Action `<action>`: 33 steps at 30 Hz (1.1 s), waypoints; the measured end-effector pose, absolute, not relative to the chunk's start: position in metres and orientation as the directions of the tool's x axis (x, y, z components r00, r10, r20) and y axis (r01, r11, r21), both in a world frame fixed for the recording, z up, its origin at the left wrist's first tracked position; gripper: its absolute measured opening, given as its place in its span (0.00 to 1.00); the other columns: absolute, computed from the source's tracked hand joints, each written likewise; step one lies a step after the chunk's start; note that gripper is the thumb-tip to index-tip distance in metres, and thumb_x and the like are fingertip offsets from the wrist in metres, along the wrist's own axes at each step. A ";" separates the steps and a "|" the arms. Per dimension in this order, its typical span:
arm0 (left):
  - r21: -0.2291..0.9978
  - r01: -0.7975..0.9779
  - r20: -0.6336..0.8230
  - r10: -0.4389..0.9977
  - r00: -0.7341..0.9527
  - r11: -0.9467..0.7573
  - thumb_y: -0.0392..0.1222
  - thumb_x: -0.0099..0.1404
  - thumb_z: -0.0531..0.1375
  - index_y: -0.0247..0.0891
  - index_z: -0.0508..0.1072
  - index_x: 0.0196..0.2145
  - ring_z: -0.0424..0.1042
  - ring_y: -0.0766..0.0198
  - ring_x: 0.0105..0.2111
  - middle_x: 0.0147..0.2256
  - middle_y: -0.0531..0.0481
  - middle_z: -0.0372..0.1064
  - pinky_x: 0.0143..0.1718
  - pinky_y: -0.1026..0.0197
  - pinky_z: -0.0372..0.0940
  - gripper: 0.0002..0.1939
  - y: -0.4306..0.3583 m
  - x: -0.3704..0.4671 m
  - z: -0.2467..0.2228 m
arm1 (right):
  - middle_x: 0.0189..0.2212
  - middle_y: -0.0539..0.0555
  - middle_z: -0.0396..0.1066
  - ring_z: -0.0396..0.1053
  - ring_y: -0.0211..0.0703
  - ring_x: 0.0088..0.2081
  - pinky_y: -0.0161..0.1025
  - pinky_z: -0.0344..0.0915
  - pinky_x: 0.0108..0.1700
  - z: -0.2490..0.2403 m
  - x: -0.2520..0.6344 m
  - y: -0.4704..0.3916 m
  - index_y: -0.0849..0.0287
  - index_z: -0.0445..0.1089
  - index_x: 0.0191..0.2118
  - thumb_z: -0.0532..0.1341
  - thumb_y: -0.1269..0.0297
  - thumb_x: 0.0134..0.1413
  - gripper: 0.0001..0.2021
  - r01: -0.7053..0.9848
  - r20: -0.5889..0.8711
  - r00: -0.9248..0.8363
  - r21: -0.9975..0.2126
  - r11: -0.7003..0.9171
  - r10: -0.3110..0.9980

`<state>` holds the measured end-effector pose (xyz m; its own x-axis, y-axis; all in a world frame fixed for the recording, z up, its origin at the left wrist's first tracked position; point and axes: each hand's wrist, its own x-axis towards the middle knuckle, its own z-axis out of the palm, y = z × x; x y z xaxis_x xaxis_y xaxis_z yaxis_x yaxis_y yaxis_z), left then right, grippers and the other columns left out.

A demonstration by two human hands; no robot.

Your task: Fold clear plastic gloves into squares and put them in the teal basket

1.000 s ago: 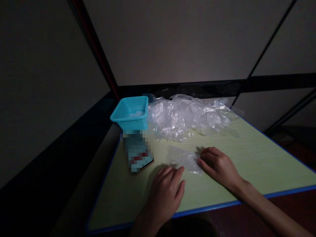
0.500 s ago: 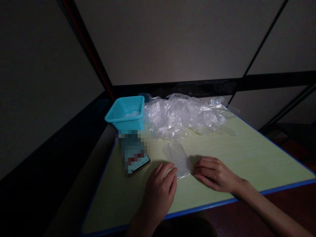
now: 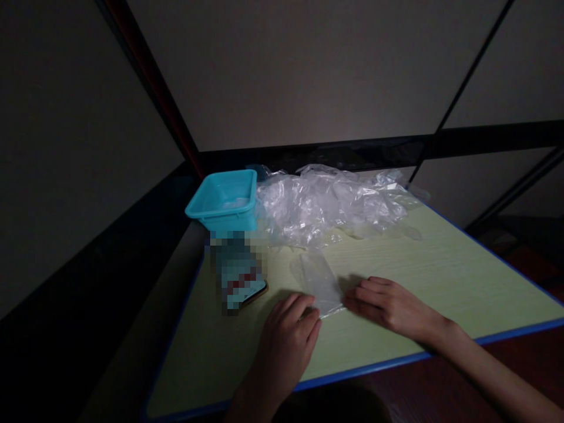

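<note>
A small clear plastic bag (image 3: 324,288) lies flat on the table in front of me, its near edge towards me. My left hand (image 3: 288,338) is at its lower left corner, fingers curled, thumb and forefinger closed on the edge. At the lower right corner, my right hand (image 3: 390,305) has its fingers bent together and pinches the bag's edge; the fingertips are partly hidden. Behind the bag spreads a large crumpled heap of clear plastic bags (image 3: 326,202).
A turquoise plastic basin (image 3: 231,220) stands at the far left corner, with something whitish inside. A phone (image 3: 253,291), mostly blurred out, lies left of my left hand. The pale green table (image 3: 445,276) has a blue edge and meets a panelled wall (image 3: 308,76) behind.
My right hand has moved slightly left, up to the bag's lower right corner. My left fingers have shifted a little right along the near edge. The bag has barely moved.
</note>
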<state>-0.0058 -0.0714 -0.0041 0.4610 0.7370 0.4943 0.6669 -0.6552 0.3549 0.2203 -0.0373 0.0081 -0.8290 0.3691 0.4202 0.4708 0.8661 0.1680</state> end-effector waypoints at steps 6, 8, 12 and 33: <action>0.328 0.649 0.503 0.708 0.495 -0.687 0.27 0.59 0.56 0.33 0.72 0.31 0.69 0.56 0.36 0.35 0.45 0.71 0.36 0.51 0.68 0.07 -0.072 -0.006 -0.001 | 0.26 0.52 0.70 0.64 0.40 0.27 0.40 0.60 0.28 0.009 0.217 -0.037 0.63 0.71 0.31 0.51 0.73 0.61 0.13 0.431 0.399 -0.854 0.186 0.883 0.333; 0.314 0.647 0.507 0.699 0.504 -0.694 0.27 0.59 0.55 0.33 0.72 0.32 0.70 0.55 0.36 0.36 0.44 0.71 0.37 0.51 0.69 0.07 -0.073 -0.006 0.000 | 0.27 0.52 0.70 0.64 0.40 0.28 0.40 0.62 0.31 0.010 0.217 -0.036 0.62 0.71 0.30 0.51 0.73 0.61 0.13 0.408 0.383 -0.867 0.181 0.895 0.318; 0.321 0.647 0.499 0.704 0.505 -0.691 0.29 0.60 0.54 0.33 0.73 0.33 0.70 0.54 0.39 0.38 0.43 0.72 0.39 0.49 0.69 0.08 -0.074 -0.007 -0.001 | 0.28 0.53 0.72 0.67 0.40 0.30 0.40 0.65 0.34 0.009 0.218 -0.034 0.62 0.71 0.30 0.51 0.72 0.61 0.13 0.398 0.387 -0.868 0.169 0.902 0.310; 0.394 0.649 0.433 0.754 0.494 -0.651 0.30 0.54 0.59 0.35 0.68 0.42 0.68 0.53 0.44 0.41 0.44 0.71 0.47 0.47 0.65 0.16 -0.074 -0.005 0.002 | 0.37 0.60 0.74 0.73 0.42 0.38 0.42 0.71 0.40 0.002 0.220 -0.035 0.64 0.63 0.46 0.49 0.73 0.62 0.10 0.409 0.471 -0.787 -0.087 0.909 0.399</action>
<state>-0.0050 -0.0737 0.0016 0.4936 0.7544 0.4327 0.6488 -0.6508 0.3945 0.2196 -0.0346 0.0022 -0.7867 0.3989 0.4711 0.4088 0.9085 -0.0866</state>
